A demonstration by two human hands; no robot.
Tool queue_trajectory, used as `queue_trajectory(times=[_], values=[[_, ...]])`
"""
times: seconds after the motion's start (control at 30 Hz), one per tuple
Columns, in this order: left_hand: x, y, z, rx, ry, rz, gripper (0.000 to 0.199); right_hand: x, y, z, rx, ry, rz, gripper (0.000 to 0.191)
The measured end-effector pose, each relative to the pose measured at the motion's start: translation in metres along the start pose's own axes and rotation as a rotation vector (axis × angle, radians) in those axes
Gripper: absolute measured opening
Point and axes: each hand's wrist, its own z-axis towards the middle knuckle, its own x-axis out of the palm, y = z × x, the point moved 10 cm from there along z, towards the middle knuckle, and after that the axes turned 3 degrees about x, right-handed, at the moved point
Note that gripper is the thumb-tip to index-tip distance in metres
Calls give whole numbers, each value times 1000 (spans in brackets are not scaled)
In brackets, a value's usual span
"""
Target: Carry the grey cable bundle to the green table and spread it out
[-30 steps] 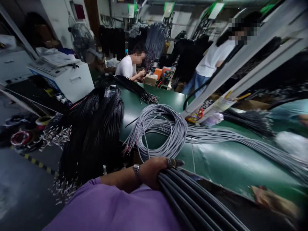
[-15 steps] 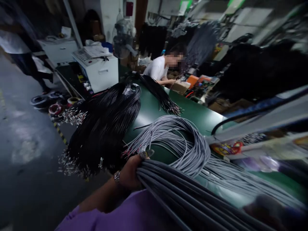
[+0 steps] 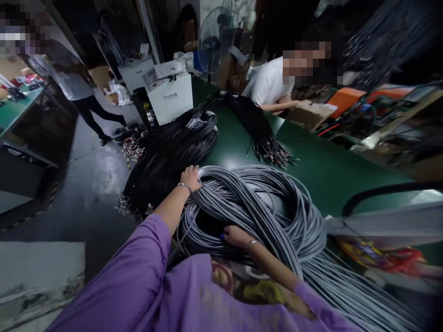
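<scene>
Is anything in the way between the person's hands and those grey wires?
Nothing visible is. The left hand lies right on the far side of the grey wire coil, and the right hand rests on its near edge. The black wire bundle lies beside it.

My left hand (image 3: 191, 177) rests on the far left edge of the coiled bundle of grey cables (image 3: 263, 207), which lies on the green tabletop (image 3: 321, 170) right before me. My right hand (image 3: 235, 236) lies on the coil's near side. Just left of the coil, a heap of black wires (image 3: 169, 157) hangs over the tabletop's left edge. Farther off lies a smaller black wire bundle (image 3: 259, 129); behind it, at the far side, sits a person in a white shirt (image 3: 270, 85). A white metal cabinet (image 3: 169, 94) stands on the floor, far left.
</scene>
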Motion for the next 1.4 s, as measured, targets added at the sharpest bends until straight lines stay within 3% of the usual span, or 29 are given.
queue_trajectory(times=[0.1,0.2,0.3,0.5,0.6,0.7,0.8,0.9,0.97,1.07,1.13,1.27,1.4], values=[[57,-54,-12,169,82,47,60,11,-20,1,12,23,-22,23],[90,-81,-28,272,137,103,39,12,-23,1,-9,-5,7,18],[98,-82,-24,284,152,154,37,9,-22,2,-16,-44,43,13],[100,-83,-2,309,172,215,54,2,-25,-5,31,-111,135,18],[104,-85,4,288,168,247,60,1,-31,-34,50,-228,230,23],[109,-89,8,316,143,276,55,17,-37,-83,68,-391,406,23],[111,-95,11,372,112,304,52,58,-43,-137,126,-596,774,29],[112,-100,14,406,111,322,53,123,-38,-173,295,-738,1040,34],[112,-103,17,417,121,329,53,173,-32,-185,500,-765,1098,30],[112,-106,19,415,129,336,54,244,-20,-194,833,-756,1149,23],[111,-109,20,420,128,347,54,282,-9,-194,969,-786,1218,21],[108,-116,17,461,119,383,55,337,20,-184,1053,-875,1396,20],[104,-120,13,478,113,395,58,370,49,-179,1093,-969,1513,19]])
